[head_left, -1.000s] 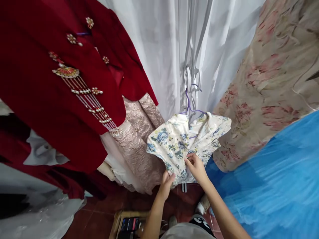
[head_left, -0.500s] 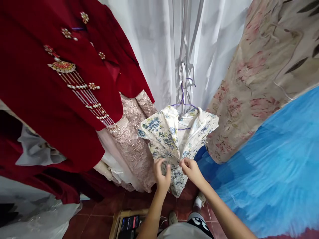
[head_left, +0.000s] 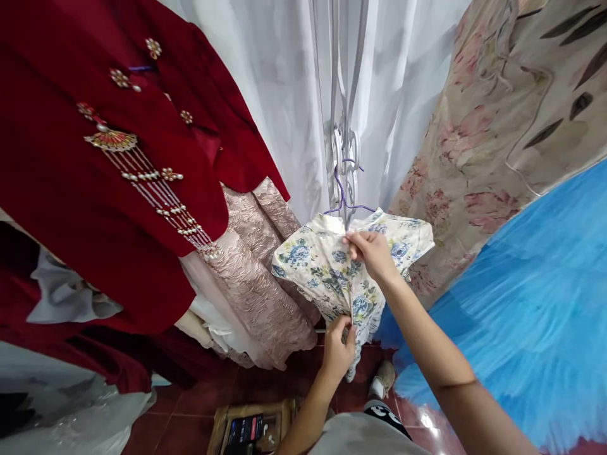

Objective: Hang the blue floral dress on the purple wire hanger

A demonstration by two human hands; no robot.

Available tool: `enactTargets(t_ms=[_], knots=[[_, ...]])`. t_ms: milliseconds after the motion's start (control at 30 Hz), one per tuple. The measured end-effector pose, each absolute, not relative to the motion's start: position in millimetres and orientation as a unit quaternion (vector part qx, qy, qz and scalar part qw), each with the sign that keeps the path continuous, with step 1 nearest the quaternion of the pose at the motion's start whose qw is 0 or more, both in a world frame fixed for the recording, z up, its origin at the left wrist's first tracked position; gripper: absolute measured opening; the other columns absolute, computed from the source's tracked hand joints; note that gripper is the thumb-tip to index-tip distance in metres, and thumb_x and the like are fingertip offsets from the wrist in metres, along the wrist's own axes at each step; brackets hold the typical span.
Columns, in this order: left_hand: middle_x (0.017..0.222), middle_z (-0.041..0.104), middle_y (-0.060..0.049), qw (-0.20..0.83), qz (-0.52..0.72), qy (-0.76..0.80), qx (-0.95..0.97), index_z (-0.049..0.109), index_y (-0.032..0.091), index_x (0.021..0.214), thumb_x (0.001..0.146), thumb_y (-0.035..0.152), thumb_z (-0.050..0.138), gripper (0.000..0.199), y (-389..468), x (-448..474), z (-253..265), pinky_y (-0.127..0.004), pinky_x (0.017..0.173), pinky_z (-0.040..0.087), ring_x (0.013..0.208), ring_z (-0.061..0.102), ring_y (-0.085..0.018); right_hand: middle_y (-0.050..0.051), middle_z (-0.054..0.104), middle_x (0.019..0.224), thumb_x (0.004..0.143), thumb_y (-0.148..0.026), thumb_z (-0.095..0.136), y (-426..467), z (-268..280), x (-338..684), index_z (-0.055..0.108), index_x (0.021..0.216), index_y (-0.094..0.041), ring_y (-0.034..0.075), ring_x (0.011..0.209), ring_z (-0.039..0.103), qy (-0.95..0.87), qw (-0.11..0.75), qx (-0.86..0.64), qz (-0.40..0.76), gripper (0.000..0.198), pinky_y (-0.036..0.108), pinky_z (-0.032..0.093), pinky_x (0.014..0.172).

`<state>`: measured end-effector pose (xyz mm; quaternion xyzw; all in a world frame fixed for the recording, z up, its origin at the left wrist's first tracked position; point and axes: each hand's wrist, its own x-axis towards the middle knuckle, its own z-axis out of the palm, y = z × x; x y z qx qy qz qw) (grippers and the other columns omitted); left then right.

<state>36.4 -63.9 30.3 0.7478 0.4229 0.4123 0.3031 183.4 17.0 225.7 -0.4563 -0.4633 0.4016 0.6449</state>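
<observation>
The floral blouse [head_left: 317,265] hung in front of the person on a purple hanger [head_left: 341,197], whose hook sat up among some white rings [head_left: 355,150]. The right hand [head_left: 372,253] had its grip pinched narrow on the front edge, high up near the collar and just below the hanger. Lower down, the left hand [head_left: 337,344] held the same front between thumb and fingers, close to the hem. To the left I saw a red jacket [head_left: 190,183] with beaded trim, partly over a pink brocade skirt [head_left: 265,309]; to the right, a blue tulle skirt [head_left: 512,303] spread below a flower-printed beige garment [head_left: 488,151], and a white curtain [head_left: 265,95] fell behind
</observation>
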Motion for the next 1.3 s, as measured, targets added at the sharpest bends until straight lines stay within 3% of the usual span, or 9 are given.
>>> enactTargets(t_ms=[167, 267, 333, 400, 533, 600, 800, 1067, 1300], knots=[[0.092, 0.068, -0.007, 0.277, 0.402, 0.353, 0.798, 0.064, 0.02, 0.093, 0.093, 0.026, 0.061, 0.006, -35, 28, 49, -0.034, 0.082, 0.054, 0.09, 0.066, -0.022, -0.003, 0.053, 0.043, 0.081, -0.046, 0.067, 28, 257, 177, 0.067, 0.068, -0.016, 0.007, 0.036, 0.031, -0.466, 0.673, -0.419, 0.393, 0.033, 0.023, 0.019, 0.039], [0.115, 0.064, -0.012, 0.204, 0.507, 0.297, 0.783, 0.062, 0.02, 0.115, 0.093, 0.03, 0.065, 0.024, 4, 21, 104, -0.036, 0.087, 0.055, 0.103, 0.064, -0.022, -0.004, 0.05, 0.04, 0.082, -0.046, 0.067, 19, 253, 175, 0.066, 0.07, -0.017, 0.008, 0.037, 0.037, -0.467, 0.674, -0.422, 0.388, 0.031, 0.022, 0.023, 0.04], [0.132, 0.058, -0.016, 0.138, 0.56, 0.266, 0.773, 0.053, 0.022, 0.135, 0.098, 0.032, 0.057, 0.039, 31, 19, 152, -0.033, 0.078, 0.057, 0.089, 0.064, -0.017, -0.004, 0.05, 0.04, 0.083, -0.047, 0.066, 14, 248, 175, 0.065, 0.07, -0.017, 0.009, 0.036, 0.038, -0.481, 0.658, -0.43, 0.388, 0.032, 0.023, 0.026, 0.041], [0.14, 0.055, -0.016, 0.109, 0.529, 0.256, 0.802, 0.048, 0.023, 0.143, 0.103, 0.031, 0.049, 0.041, 56, 22, 199, -0.032, 0.079, 0.056, 0.088, 0.064, -0.015, -0.004, 0.051, 0.041, 0.085, -0.049, 0.064, 11, 244, 177, 0.063, 0.069, -0.018, 0.009, 0.036, 0.038, -0.497, 0.649, -0.434, 0.378, 0.034, 0.023, 0.028, 0.042], [0.099, 0.07, -0.007, 0.047, 0.449, 0.178, 0.874, 0.066, 0.019, 0.108, 0.103, 0.027, 0.049, 0.02, 89, 31, 252, -0.029, 0.083, 0.054, 0.089, 0.066, -0.017, -0.004, 0.053, 0.043, 0.087, -0.048, 0.063, 13, 231, 177, 0.061, 0.07, -0.019, 0.011, 0.039, 0.043, -0.524, 0.647, -0.448, 0.325, 0.034, 0.025, 0.034, 0.046], [0.088, 0.069, -0.005, 0.013, 0.455, 0.158, 0.876, 0.067, 0.017, 0.096, 0.103, 0.024, 0.049, 0.02, 95, 34, 258, -0.028, 0.081, 0.053, 0.085, 0.066, -0.016, -0.003, 0.053, 0.043, 0.087, -0.049, 0.063, 17, 223, 173, 0.06, 0.069, -0.019, 0.011, 0.04, 0.043, -0.528, 0.652, -0.456, 0.297, 0.035, 0.025, 0.034, 0.047], [0.085, 0.069, -0.004, -0.024, 0.517, 0.181, 0.836, 0.066, 0.018, 0.092, 0.102, 0.025, 0.05, 0.02, 89, 35, 257, -0.025, 0.076, 0.051, 0.08, 0.065, -0.014, -0.005, 0.047, 0.047, 0.088, -0.052, 0.06, 29, 205, 154, 0.061, 0.075, -0.017, 0.011, 0.043, 0.039, -0.499, 0.687, -0.455, 0.267, 0.037, 0.026, 0.028, 0.046], [0.091, 0.069, -0.005, -0.07, 0.588, 0.326, 0.737, 0.065, 0.017, 0.096, 0.103, 0.036, 0.047, 0.027, 129, -36, 287, -0.026, 0.077, 0.049, 0.084, 0.062, -0.015, -0.005, 0.04, 0.043, 0.079, -0.046, 0.061, -3, 142, 137, 0.051, 0.055, -0.021, 0.01, 0.043, 0.034, -0.502, 0.583, -0.519, 0.372, 0.037, 0.024, 0.022, 0.044], [0.081, 0.065, -0.006, -0.068, 0.553, 0.434, 0.708, 0.06, 0.017, 0.086, 0.101, 0.042, 0.041, 0.035, 142, -129, 205, -0.029, 0.079, 0.048, 0.079, 0.06, -0.018, -0.004, 0.045, 0.047, 0.088, -0.044, 0.059, -47, 123, 118, 0.05, 0.059, -0.02, 0.01, 0.044, 0.037, -0.538, 0.493, -0.463, 0.504, 0.039, 0.023, 0.029, 0.046]])
